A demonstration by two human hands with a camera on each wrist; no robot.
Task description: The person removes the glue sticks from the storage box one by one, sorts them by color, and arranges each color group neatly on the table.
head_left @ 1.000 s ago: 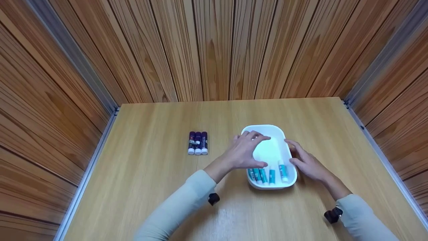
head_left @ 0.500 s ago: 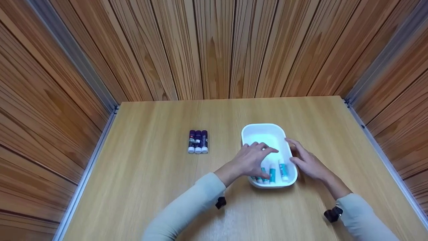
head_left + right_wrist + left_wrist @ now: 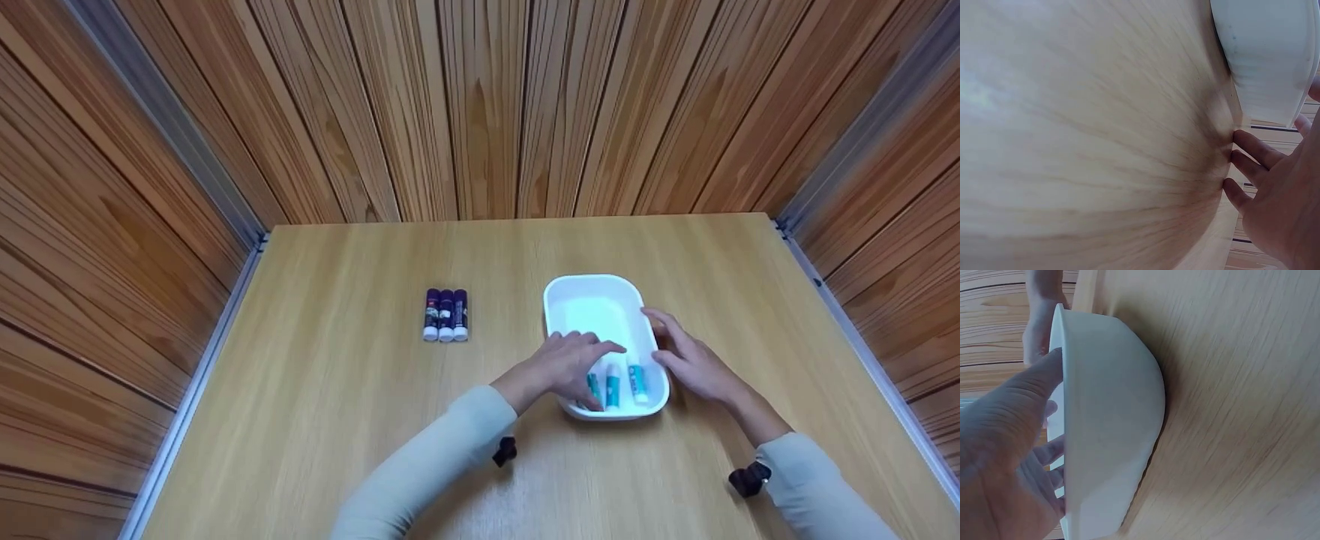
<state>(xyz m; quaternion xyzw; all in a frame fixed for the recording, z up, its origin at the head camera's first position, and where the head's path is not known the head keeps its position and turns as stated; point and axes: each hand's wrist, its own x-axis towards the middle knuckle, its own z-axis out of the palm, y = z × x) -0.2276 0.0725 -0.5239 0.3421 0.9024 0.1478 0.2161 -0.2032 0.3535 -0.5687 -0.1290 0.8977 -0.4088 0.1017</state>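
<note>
In the head view my left hand (image 3: 564,366) reaches over the near left part of a white plastic tray (image 3: 600,300). Its thumb and forefinger are spread apart, with no object seen between them. Turquoise glue sticks with white caps lie at the tray's near end; one glue stick (image 3: 637,384) is on the right, another (image 3: 613,388) beside it, and those further left are partly hidden by the hand. The left wrist view has the thumb and fingers (image 3: 1044,374) past the tray's rim. My right hand (image 3: 696,366) touches the tray's right side with relaxed fingers.
Three dark purple glue sticks (image 3: 446,315) with white caps lie side by side left of the tray. The wooden table (image 3: 337,375) meets wood-panelled walls (image 3: 480,112) at the back and sides, with metal strips in the corners.
My left hand has moved toward the tray's near end and slightly right, down over the leftmost turquoise glue sticks. My right hand has stayed at the tray's right side.
</note>
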